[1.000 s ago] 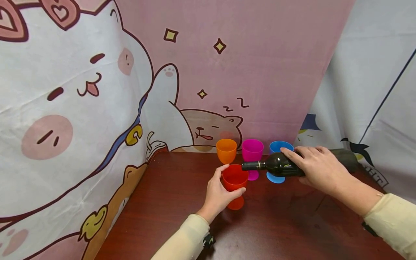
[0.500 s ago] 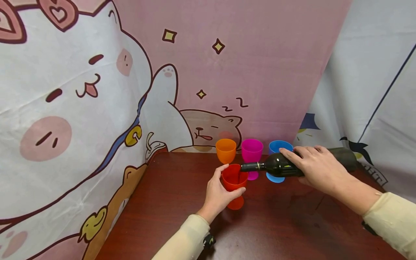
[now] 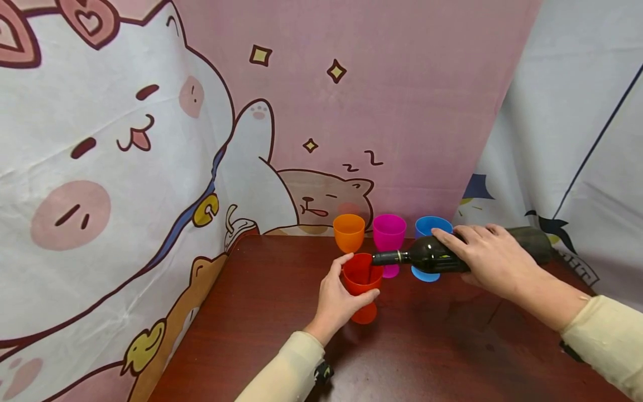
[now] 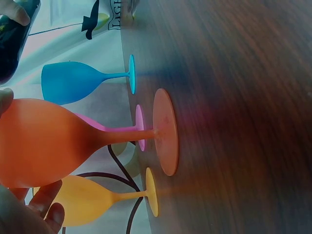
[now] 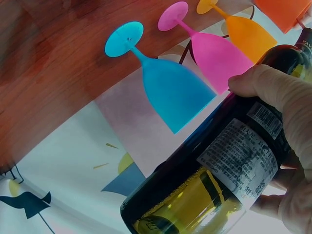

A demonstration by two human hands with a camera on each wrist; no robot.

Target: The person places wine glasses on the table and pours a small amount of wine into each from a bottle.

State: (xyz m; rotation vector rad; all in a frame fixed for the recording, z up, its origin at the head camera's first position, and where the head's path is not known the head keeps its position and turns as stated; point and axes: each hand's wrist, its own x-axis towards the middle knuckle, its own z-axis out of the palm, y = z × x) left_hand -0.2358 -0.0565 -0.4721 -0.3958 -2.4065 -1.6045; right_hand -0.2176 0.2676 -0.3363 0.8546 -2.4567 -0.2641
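My left hand (image 3: 337, 304) holds the bowl of an upright red goblet (image 3: 359, 286), thumb on the near side and fingers on the far left side. My right hand (image 3: 494, 262) grips a dark wine bottle (image 3: 433, 255) round its body. The bottle lies nearly level, neck pointing left, its mouth just over the goblet's right rim. A thin dark red stream falls from the mouth into the bowl. In the right wrist view, yellowish liquid shows inside the bottle (image 5: 192, 195) beside a printed label (image 5: 239, 151). The left wrist view shows the goblet (image 4: 44, 141) from the side, stem and foot visible.
Behind the red goblet, an orange goblet (image 3: 349, 233), a magenta goblet (image 3: 389, 231) and a blue goblet (image 3: 427, 274) stand in a row at the back of the brown table (image 3: 271, 290). A cartoon-printed cloth (image 3: 392, 111) hangs behind and at the left.
The bottle's neck has shifted slightly left over the goblet's rim, and a dark red stream has appeared inside the bowl. The left hand has stayed on the goblet.
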